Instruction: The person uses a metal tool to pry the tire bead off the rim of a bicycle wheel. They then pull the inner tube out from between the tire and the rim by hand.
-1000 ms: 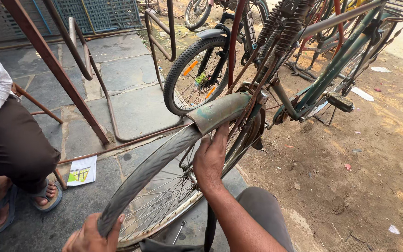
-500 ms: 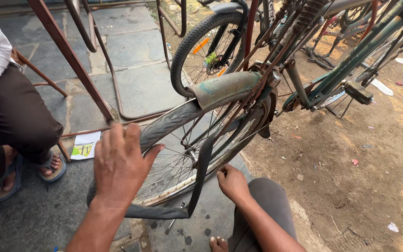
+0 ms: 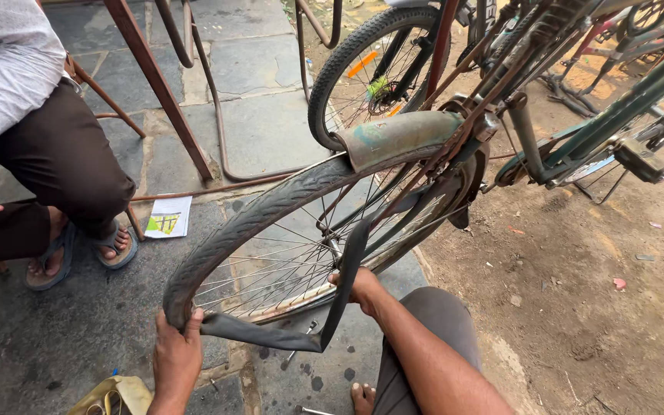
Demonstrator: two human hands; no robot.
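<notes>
Low on tyre [image 3: 270, 211], left hand [image 3: 174, 357] dropped

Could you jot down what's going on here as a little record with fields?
Place: stone paving beside bare dirt
Left hand: grips the tyre and the inner tube at the wheel's lower edge
Right hand: holds the inner tube by the rim
Mudguard: green, worn, over the wheel
Nearby: a seated person in sandals, a paper on the ground

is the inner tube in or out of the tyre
Partly out. A flat black inner tube hangs in a loop below the tyre, pinched by the left hand and right hand; its upper end runs behind the wheel.
</notes>
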